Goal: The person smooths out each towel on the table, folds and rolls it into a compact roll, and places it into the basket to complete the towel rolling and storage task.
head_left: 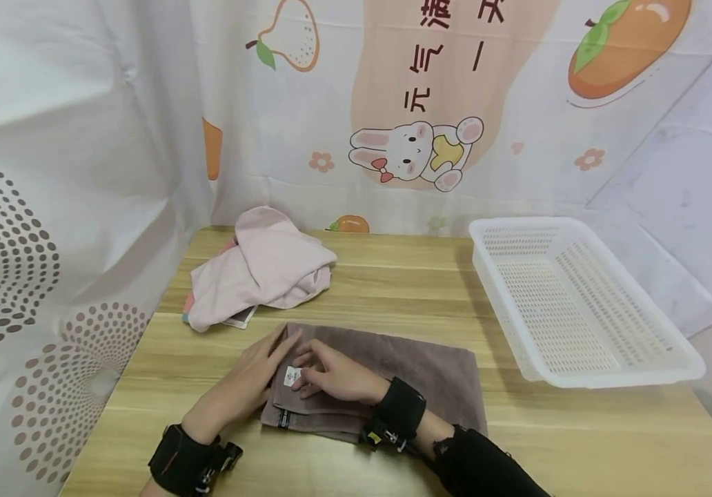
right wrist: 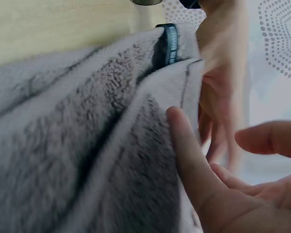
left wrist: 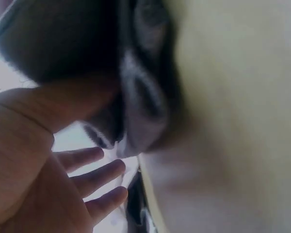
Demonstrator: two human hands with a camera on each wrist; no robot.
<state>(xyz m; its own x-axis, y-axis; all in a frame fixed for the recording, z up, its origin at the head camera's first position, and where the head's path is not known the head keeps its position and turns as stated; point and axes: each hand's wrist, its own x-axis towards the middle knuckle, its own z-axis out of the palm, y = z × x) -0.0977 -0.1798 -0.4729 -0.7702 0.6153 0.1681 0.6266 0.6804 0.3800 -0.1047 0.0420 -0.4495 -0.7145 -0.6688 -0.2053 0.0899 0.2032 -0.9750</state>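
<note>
A grey-brown towel [head_left: 424,366] lies folded on the table, with a white label [head_left: 292,376] near its left end and a dark tag [head_left: 283,418] at the near left corner. At that left edge is my left hand [head_left: 244,376], a finger over the top layer. The left wrist view has its thumb [left wrist: 72,99] tucked beneath a towel layer and the other fingers stretched past it. My right hand [head_left: 340,373] is over the towel beside the label, fingers loosely bent. Its thumb [right wrist: 186,145] touches the cloth, while the index finger [right wrist: 266,138] stays apart from it.
A crumpled pale pink cloth [head_left: 269,266] lies at the back left of the wooden table [head_left: 393,266]. On the right stands a white perforated plastic basket [head_left: 517,324]. Printed curtains [head_left: 306,138] hang along the back and sides.
</note>
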